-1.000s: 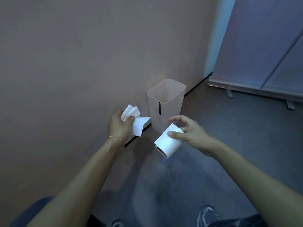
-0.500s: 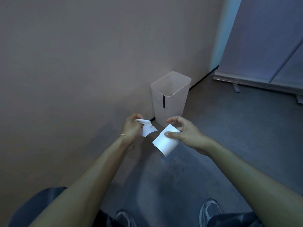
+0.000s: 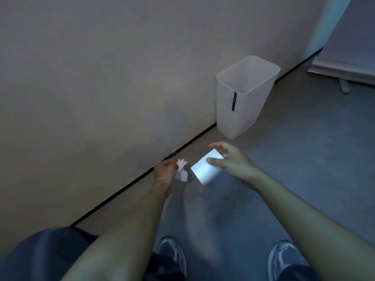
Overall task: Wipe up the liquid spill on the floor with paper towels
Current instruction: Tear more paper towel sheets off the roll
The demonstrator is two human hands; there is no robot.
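My left hand (image 3: 165, 170) grips a crumpled white paper towel sheet (image 3: 181, 171) low over the grey floor, close to the wall's base. My right hand (image 3: 229, 160) holds the white paper towel roll (image 3: 205, 169) between thumb and fingers, just right of the sheet. A faint darker, mottled patch (image 3: 221, 199) lies on the floor below the roll; whether it is liquid is hard to tell in the blur.
A translucent white bin (image 3: 243, 98) stands against the beige wall (image 3: 101, 78) beyond my hands. A banner stand's base (image 3: 343, 74) sits at the far right. My two shoes (image 3: 172, 254) are at the bottom, my knee at lower left.
Both hands have dropped lower toward the floor with the sheet and roll. The view has tilted down and closer, so the bin now sits higher and to the right.
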